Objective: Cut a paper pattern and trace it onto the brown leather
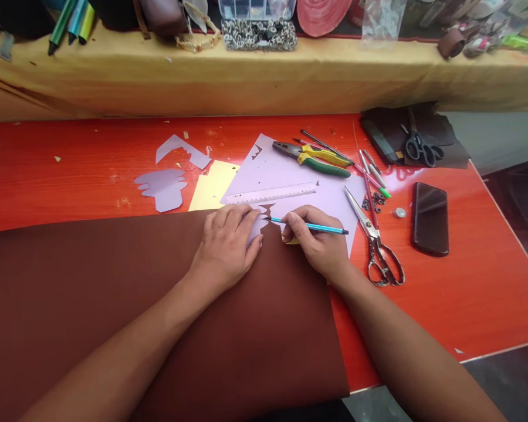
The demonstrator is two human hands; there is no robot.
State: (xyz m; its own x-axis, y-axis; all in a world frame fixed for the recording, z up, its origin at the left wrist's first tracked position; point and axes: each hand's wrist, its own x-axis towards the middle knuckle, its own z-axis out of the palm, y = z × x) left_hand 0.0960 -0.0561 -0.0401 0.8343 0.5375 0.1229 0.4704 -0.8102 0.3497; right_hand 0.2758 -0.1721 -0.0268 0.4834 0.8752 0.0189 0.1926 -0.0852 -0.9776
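A large sheet of brown leather (246,328) covers the near left of the red table. My left hand (226,243) lies spread near its far edge, pressing down a small lilac paper piece (256,227) that is mostly hidden under the fingers. In my right hand (314,237) is a blue pen (325,227), gripped between thumb and fingers, its dark tip pointing left at the edge of the paper piece. A clear ruler (273,193) rests just beyond, on a lilac sheet (246,170).
Pliers (312,158), pens, large scissors (374,240) and a black phone (430,218) lie at the right. Black-handled scissors (420,149) sit on dark leather at the back right. Cut paper shapes (162,187) are left of centre. A cloth-covered ledge (158,82) runs behind.
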